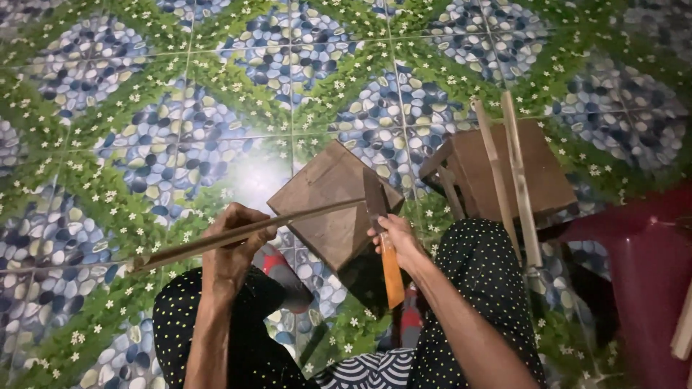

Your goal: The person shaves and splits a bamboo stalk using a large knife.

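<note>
My left hand (232, 248) grips a long thin bamboo stick (216, 241) that runs from the lower left up to a brown wooden block (328, 198) on the floor. My right hand (396, 241) holds a knife with an orange handle (391, 277); its dark blade (375, 196) rests on the stick's end over the block. Both of my knees, in black dotted cloth, frame the block.
A low wooden stool (551, 169) stands to the right with two bamboo strips (515, 176) leaning across it. A dark red plastic seat (645, 274) fills the right edge. The floor is tiled in green and blue pebble patterns (144, 130).
</note>
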